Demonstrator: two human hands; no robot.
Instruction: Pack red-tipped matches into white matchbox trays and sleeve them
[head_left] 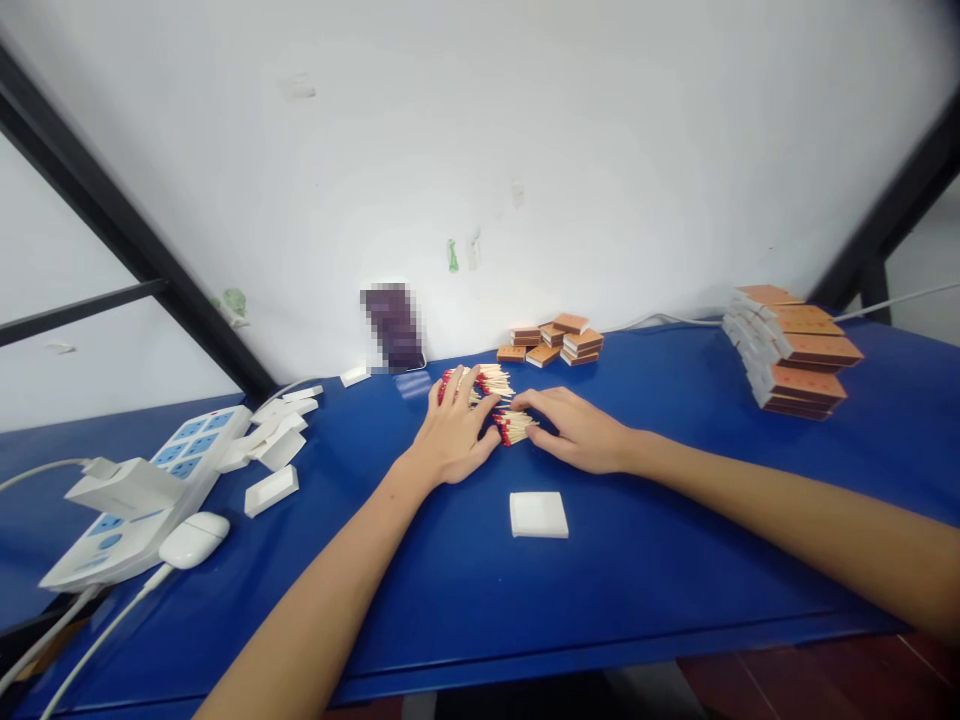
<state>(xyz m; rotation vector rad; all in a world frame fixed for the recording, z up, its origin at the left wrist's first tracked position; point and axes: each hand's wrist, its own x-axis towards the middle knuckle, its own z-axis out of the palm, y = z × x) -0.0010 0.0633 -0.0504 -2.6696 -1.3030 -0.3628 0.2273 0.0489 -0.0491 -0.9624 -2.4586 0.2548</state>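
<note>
My left hand point(448, 432) rests over a pile of red-headed matches point(495, 379), its fingers stretched out across them and its thumb near the red heads of a smaller bunch of matches point(515, 428). At the other end of that bunch is my right hand point(577, 428), with thumb and forefinger curled around the pale sticks. A small white matchbox tray point(539, 515) lies on the blue table in front of both hands; I cannot tell which side is up. Part of the match pile is hidden under my left fingers.
Behind the matches, several orange matchboxes point(551, 340) sit by the wall, with a larger stack of matchboxes point(799, 350) at the right. Loose white trays point(274, 440) lie left, beside a power strip point(169, 480) with cables. A phone point(395, 327) leans on the wall.
</note>
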